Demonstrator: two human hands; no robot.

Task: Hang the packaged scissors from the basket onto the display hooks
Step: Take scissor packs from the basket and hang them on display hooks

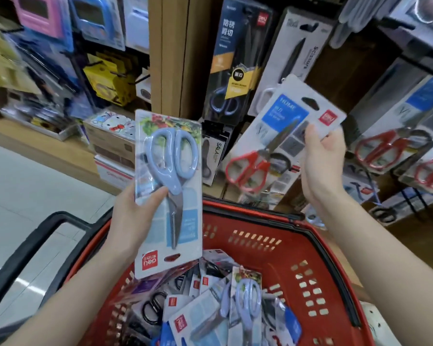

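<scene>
Left hand (pixel 138 216) grips a blue-handled scissors pack (pixel 169 186), upside down, its hang hole lowest. Right hand (pixel 320 166) pinches a red-handled scissors pack (pixel 278 143) near its hang hole; steer that hole level toward the matching hanging red scissors (pixel 385 148) just right. More packs (pixel 245 303) lie in the red basket (pixel 310 258) below both hands

Bright, even indoor light; shadows faint. Pale reflected streak on floor (pixel 35 183), 8 o'clock. Sheen on plastic of blue-handled scissors pack (pixel 169 196), centre, the sharpest item. The red-handled scissors pack (pixel 280 146), 2 o'clock, slightly smeared. Heavy motion blur on shelf goods (pixel 23 58), 10 o'clock. Wide-angle bending at edges: basket (pixel 323 270) rim bows, 6 o'clock. Overall focus soft.
</scene>
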